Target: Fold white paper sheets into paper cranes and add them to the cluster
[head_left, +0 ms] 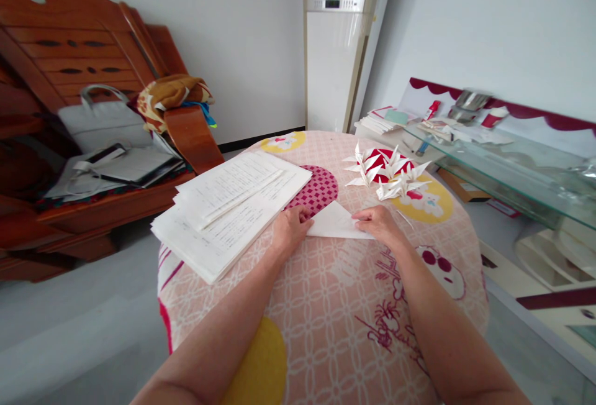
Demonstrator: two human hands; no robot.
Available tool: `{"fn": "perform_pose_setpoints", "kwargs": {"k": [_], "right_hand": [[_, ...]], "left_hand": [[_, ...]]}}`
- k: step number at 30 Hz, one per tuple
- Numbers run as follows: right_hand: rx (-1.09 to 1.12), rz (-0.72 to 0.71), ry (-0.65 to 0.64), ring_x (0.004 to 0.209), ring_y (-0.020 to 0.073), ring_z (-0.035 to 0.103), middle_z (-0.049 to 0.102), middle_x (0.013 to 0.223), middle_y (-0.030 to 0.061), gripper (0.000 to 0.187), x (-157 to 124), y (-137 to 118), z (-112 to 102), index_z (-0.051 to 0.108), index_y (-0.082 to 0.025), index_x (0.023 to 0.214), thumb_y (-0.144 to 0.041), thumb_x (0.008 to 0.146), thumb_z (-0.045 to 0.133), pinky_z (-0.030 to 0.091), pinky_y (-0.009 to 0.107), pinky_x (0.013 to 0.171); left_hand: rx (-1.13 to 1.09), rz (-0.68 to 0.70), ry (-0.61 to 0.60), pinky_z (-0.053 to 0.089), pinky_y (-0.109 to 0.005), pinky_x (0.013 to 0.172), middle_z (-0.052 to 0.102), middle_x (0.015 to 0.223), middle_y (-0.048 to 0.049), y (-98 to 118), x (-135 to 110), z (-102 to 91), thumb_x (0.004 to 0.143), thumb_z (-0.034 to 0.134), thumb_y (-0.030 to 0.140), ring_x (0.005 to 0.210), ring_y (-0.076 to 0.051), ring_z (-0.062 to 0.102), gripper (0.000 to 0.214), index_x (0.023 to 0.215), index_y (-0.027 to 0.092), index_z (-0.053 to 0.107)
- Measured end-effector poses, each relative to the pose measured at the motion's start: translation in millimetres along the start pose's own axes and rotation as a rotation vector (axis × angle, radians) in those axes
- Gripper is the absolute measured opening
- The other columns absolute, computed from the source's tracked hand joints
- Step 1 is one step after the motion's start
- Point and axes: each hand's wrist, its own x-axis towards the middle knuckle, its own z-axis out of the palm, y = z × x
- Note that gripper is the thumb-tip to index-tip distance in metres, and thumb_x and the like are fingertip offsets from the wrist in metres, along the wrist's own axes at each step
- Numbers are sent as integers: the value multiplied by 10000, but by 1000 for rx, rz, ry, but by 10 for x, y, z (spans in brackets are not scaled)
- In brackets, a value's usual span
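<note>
Nearest me, two bare forearms stretch out over the round surface covered by a pink lattice-patterned cloth with yellow spots and red cartoon drawings (326, 305). The left hand (289, 229) rests knuckles up, its grip loosely bent and closed round nothing, fingertips pressing on the left corner of a white paper sheet folded into a flat triangle (336, 222). The right hand (379, 222) sits on the triangle's right corner with its fingers drawn close; whether that grip pinches the edge or only presses it I cannot tell. The triangle lies flat on the cloth between the two hands, point away from the person.

Just left of the hands is a thick fanned stack of white printed pages (230, 209). Beyond the triangle, a cluster of small white folded paper cranes (388, 176) stands on the cloth. Further off, left, a grey handbag (105, 122) rests on a reddish-brown carved wooden bench (93, 57); right, a glass shelf (503, 166) carries clutter; a tall white appliance (335, 51) stands at the far wall
</note>
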Motion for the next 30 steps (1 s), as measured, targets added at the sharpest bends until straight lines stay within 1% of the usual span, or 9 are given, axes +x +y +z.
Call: {"fn": "perform_pose_setpoints", "kwargs": {"k": [7, 11, 14, 18, 19, 21, 24, 27, 30], "right_hand": [[-64, 37, -27, 674, 198, 696, 793, 868, 92, 350, 5, -15, 6, 798, -134, 1053, -175, 723, 688, 510, 268, 654], [-78, 51, -36, 694, 198, 702, 793, 903, 94, 358, 2, -42, 4, 792, -136, 1073, -166, 731, 689, 514, 264, 670], [-99, 70, -47, 698, 194, 703, 793, 923, 96, 365, 0, -69, -1, 788, -139, 1086, -164, 736, 687, 512, 260, 678], [-140, 83, -53, 710, 191, 707, 791, 951, 103, 372, -1, -90, -4, 780, -135, 1107, -167, 750, 681, 506, 253, 685], [-149, 79, -54, 717, 192, 708, 790, 958, 104, 370, 0, -92, -4, 779, -136, 1109, -168, 753, 682, 505, 253, 687], [-163, 73, -56, 730, 195, 712, 789, 969, 103, 370, -1, -96, -4, 778, -139, 1113, -167, 755, 685, 503, 251, 690], [-178, 71, -61, 744, 196, 717, 790, 970, 97, 371, -6, -113, -5, 775, -145, 1120, -167, 760, 690, 504, 249, 692], [-193, 69, -64, 753, 198, 722, 791, 968, 91, 365, -14, -142, -9, 773, -149, 1124, -168, 770, 684, 508, 250, 696], [-203, 67, -67, 772, 205, 727, 792, 958, 95, 359, -20, -168, -15, 773, -142, 1121, -165, 776, 678, 514, 254, 707]], "left_hand": [[28, 0, -5, 418, -261, 656, 725, 809, -10, 11, 3, -15, 783, 688, 217, 731, -156, 642, 174, 953, 194, 720], [39, -8, -3, 418, -260, 657, 725, 812, -6, 3, 13, -4, 785, 693, 225, 739, -155, 644, 171, 952, 201, 718], [62, -18, -4, 430, -262, 668, 727, 828, -10, 2, 13, 4, 791, 696, 242, 761, -162, 650, 179, 965, 203, 714], [109, 14, 2, 462, -279, 693, 719, 826, -20, 18, -8, 6, 808, 671, 241, 769, -178, 651, 144, 941, 196, 704], [127, 38, 11, 477, -291, 719, 718, 844, -27, 22, -13, 9, 812, 662, 233, 794, -188, 652, 136, 935, 192, 701], [157, 137, 44, 502, -326, 825, 716, 941, -49, 21, -13, 29, 807, 650, 184, 916, -216, 651, 157, 957, 187, 697], [126, 369, 71, 486, -365, 975, 690, 1100, -76, -5, 19, 99, 786, 593, 56, 1093, -232, 611, 288, 1022, 186, 693], [45, 502, -6, 526, -343, 936, 709, 1072, -65, -47, 66, 194, 813, 476, -9, 1027, -194, 646, 371, 1033, 186, 703], [41, 536, -49, 536, -337, 943, 726, 1089, -66, -72, 81, 254, 842, 434, -9, 1027, -186, 663, 396, 1040, 180, 721]]}}
